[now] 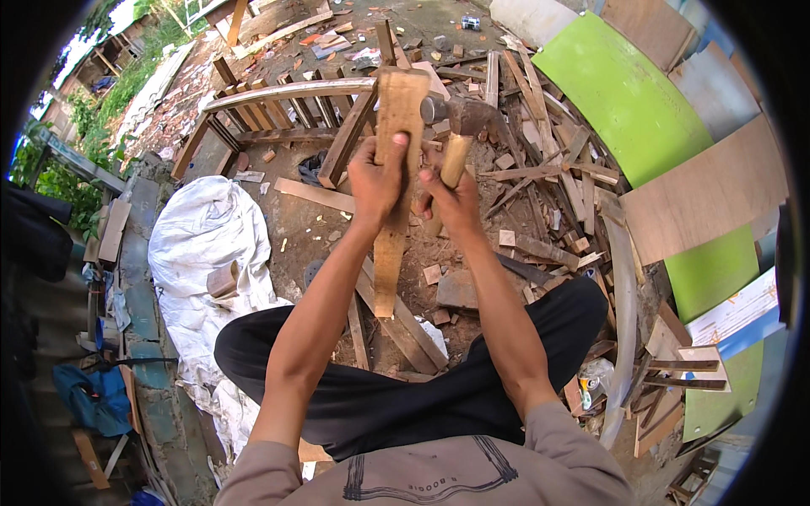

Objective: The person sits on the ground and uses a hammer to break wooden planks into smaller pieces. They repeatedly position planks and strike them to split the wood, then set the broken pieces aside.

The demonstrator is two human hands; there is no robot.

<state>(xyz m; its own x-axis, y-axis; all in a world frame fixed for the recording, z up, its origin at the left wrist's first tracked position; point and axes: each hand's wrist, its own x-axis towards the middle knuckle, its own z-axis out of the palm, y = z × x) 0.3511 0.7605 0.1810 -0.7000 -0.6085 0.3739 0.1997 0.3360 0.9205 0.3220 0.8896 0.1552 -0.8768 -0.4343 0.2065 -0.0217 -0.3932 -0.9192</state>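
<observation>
My left hand (376, 181) is closed round a long wooden board (402, 105), its thumb lying along the face. The board stands upright in front of me, its wide end up and its lower part reaching down between my forearms. In my right hand (450, 198) is a claw hammer (460, 114), gripped by its wooden handle. The dark metal head is up, its round face close beside the board's upper right edge; whether they touch I cannot tell. Part of the board is hidden behind my left hand.
Beyond my hands lies a slatted wooden frame (291, 91). Scrap wood (553, 160) is heaped to the right, next to green panels (620, 93) and a plywood sheet (709, 190). A white sack (211, 232) spreads at the left. Planks (401, 325) lie between my crossed legs.
</observation>
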